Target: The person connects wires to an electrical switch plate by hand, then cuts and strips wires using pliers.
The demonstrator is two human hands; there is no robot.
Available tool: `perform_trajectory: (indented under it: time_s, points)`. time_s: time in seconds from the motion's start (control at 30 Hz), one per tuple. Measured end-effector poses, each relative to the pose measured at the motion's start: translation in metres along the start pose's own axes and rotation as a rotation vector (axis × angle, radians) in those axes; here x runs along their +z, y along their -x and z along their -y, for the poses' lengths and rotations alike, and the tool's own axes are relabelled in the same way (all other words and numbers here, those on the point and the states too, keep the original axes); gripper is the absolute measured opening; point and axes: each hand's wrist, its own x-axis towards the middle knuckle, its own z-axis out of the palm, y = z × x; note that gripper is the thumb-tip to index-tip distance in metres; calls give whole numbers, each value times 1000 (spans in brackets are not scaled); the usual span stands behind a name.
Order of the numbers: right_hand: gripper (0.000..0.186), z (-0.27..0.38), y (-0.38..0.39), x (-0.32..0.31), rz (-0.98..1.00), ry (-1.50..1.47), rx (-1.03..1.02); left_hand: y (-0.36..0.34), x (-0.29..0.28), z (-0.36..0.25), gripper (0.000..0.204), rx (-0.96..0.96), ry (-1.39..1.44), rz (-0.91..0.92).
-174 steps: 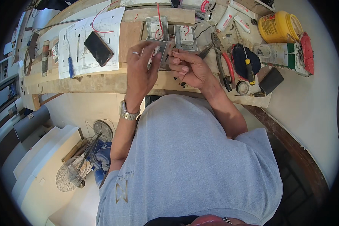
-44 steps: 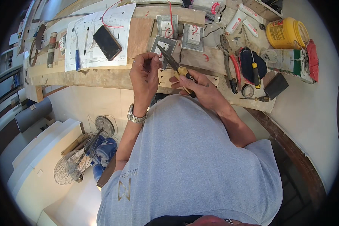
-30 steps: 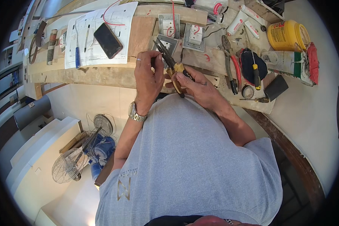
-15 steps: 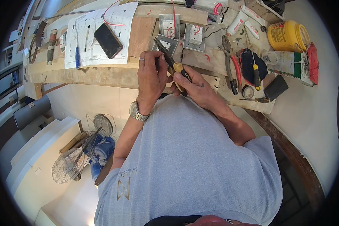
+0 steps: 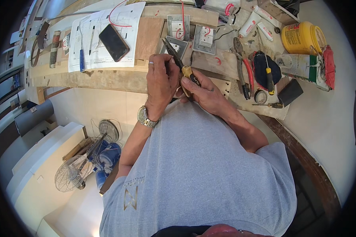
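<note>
My right hand (image 5: 206,91) is wrapped round the yellow-and-black handles of long-nose pliers (image 5: 186,71), whose dark jaws point away from me and to the left. My left hand (image 5: 160,81), with a ring and a wristwatch, is closed, its fingertips pinched beside the jaws. Whatever they grip is hidden behind the fingers. Just beyond the jaws, a grey metal electrical box (image 5: 182,44) lies tilted on the bench. Two more lie behind it: one box (image 5: 184,19) with a red wire rising from it, and another box (image 5: 203,49) to the right, each around a white fitting.
On the wooden bench (image 5: 106,79), a black phone (image 5: 114,42), pen and blue-handled screwdriver (image 5: 82,60) rest on a drawing sheet (image 5: 77,41). Red-handled pliers (image 5: 248,73), a yellow-black screwdriver (image 5: 269,81), white tubes (image 5: 250,23) and a yellow tub (image 5: 302,37) crowd the right.
My left hand has shifted slightly right, toward the pliers. The lower handle of the pliers shows less below my right hand. The bench items stay where they were.
</note>
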Motion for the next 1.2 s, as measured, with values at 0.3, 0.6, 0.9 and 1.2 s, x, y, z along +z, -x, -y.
perform_trajectory:
  time_s: [0.3,0.6,0.9,1.2]
  points:
    - [41,1,-4,-3,-98,158,-5,1,-4,-1,24,34,-11,57]
    - [44,-5,-6,-6,-29,237,25,1,-4,-5,27,84,13,57]
    - [34,-15,-14,-12,-120,475,-83,0,-4,-7,16,151,11,30]
    - [34,5,1,-7,-46,391,-120,-6,-8,-11,18,177,32,36]
